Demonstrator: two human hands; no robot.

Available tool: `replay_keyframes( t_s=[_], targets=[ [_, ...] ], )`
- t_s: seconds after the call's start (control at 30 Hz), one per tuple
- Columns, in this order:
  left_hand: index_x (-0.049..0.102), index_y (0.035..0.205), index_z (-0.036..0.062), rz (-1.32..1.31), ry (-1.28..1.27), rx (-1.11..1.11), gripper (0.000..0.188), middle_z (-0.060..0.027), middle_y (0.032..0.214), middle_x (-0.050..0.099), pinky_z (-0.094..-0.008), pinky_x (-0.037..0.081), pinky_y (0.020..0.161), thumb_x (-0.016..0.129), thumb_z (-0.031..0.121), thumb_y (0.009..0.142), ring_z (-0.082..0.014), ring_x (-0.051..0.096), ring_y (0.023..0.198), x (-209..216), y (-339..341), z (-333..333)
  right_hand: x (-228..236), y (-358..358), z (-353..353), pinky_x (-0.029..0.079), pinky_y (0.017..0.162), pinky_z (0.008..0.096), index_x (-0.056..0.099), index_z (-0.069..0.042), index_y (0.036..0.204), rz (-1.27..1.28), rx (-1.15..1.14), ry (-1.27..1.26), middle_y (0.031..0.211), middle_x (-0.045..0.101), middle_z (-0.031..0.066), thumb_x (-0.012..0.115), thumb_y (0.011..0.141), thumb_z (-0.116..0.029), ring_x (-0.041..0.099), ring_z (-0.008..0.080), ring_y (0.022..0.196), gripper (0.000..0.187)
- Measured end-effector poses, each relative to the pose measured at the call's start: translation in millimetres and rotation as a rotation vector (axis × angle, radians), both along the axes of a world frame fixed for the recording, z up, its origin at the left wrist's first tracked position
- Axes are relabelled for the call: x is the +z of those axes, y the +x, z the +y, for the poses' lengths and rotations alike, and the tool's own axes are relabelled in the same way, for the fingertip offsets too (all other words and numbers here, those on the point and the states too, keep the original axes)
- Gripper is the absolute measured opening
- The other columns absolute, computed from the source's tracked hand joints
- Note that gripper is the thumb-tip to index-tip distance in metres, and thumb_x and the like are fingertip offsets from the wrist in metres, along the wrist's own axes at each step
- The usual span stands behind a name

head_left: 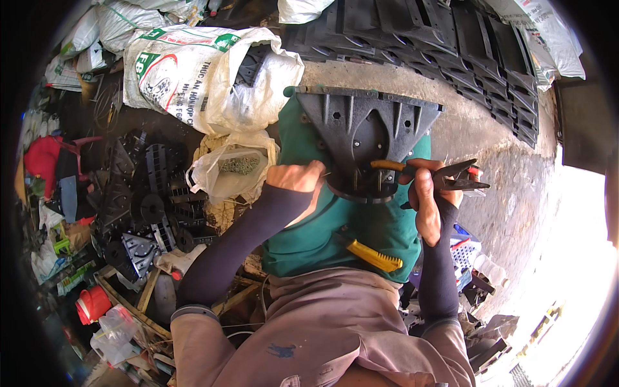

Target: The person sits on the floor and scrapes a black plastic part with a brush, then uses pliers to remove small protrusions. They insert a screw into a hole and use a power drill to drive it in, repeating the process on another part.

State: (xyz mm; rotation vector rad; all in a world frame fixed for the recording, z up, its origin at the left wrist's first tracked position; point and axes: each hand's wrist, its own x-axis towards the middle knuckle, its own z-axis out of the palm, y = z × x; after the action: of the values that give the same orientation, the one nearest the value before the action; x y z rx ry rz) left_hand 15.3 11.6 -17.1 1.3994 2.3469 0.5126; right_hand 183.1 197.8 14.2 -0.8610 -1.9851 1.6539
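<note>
Across the green cloth on my lap lies a black moulded plastic part (335, 138), roughly triangular, with ribs, bolt holes and a rounded lower end. My left hand (300, 175) is closed at its lower left edge; whatever the fingers pinch is too small to make out. Pliers (454, 179) sit in my right hand (424, 203), beside the part's lower right side. Their dark jaws point right, away from the part, and one orange-brown handle reaches over it. A yellow utility knife (374, 255) rests on the green cloth (316, 238) below the part.
Left of my lap stands an open plastic bag (222, 169) of small metal pieces. Beyond it lies a large white woven sack (187, 77) with black parts inside. Stacked black panels (445, 45) line the far right. A red container (93, 304) and loose black parts lie left.
</note>
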Motion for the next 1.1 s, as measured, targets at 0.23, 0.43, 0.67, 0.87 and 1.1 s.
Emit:
replay_keyframes(
  t_s=[0.23,0.43,0.67,0.87,1.1],
  targets=[
    [0.062,0.092,0.002,-0.656,0.039,0.29,0.013,-0.0035,0.068,0.063,-0.0247,0.044,0.062,0.063,0.014,0.09,-0.0061,0.057,0.065,15,-2,5,1,0,0,0.038,0.05,0.0216,0.063,0.002,0.106,-0.016,-0.021,-0.07,0.075,0.065,0.0063,0.059,0.095,-0.034,0.048,0.006,0.054,0.037],
    [0.062,0.092,0.0018,-0.598,0.003,0.33,0.015,-0.0081,0.071,0.066,-0.0273,0.046,0.062,0.065,0.017,0.089,-0.011,0.061,0.064,12,1,13,3,0,1,0.041,0.053,0.0222,0.063,0.003,0.105,-0.032,-0.033,-0.084,0.075,0.066,0.0075,0.062,0.094,-0.034,0.052,0.0074,0.057,0.039],
    [0.064,0.084,0.0056,-0.462,-0.029,0.321,0.021,-0.014,0.073,0.067,-0.0387,0.052,0.066,0.067,0.026,0.085,-0.0306,0.067,0.072,20,10,22,-4,1,-1,0.03,0.044,0.0203,0.062,0.0,0.107,-0.003,-0.013,-0.002,0.075,0.065,0.0058,0.056,0.097,-0.039,0.04,0.0031,0.048,0.041],
    [0.065,0.094,0.0031,-0.445,-0.154,0.358,0.029,-0.0137,0.076,0.068,-0.0361,0.051,0.067,0.068,0.03,0.086,-0.028,0.067,0.073,26,6,23,-4,1,-1,0.03,0.043,0.0201,0.062,0.0,0.108,-0.011,-0.02,0.002,0.075,0.065,0.0059,0.056,0.097,-0.039,0.04,0.003,0.047,0.041],
    [0.063,0.116,0.0002,-0.613,-0.196,0.241,0.046,-0.0228,0.102,0.067,-0.0363,0.051,0.083,0.062,0.038,0.089,-0.0315,0.066,0.096,16,-3,21,0,3,-3,0.042,0.052,0.0226,0.062,0.003,0.107,-0.049,-0.033,-0.076,0.076,0.066,0.0079,0.061,0.095,-0.031,0.052,0.0073,0.057,0.036]
  ],
)
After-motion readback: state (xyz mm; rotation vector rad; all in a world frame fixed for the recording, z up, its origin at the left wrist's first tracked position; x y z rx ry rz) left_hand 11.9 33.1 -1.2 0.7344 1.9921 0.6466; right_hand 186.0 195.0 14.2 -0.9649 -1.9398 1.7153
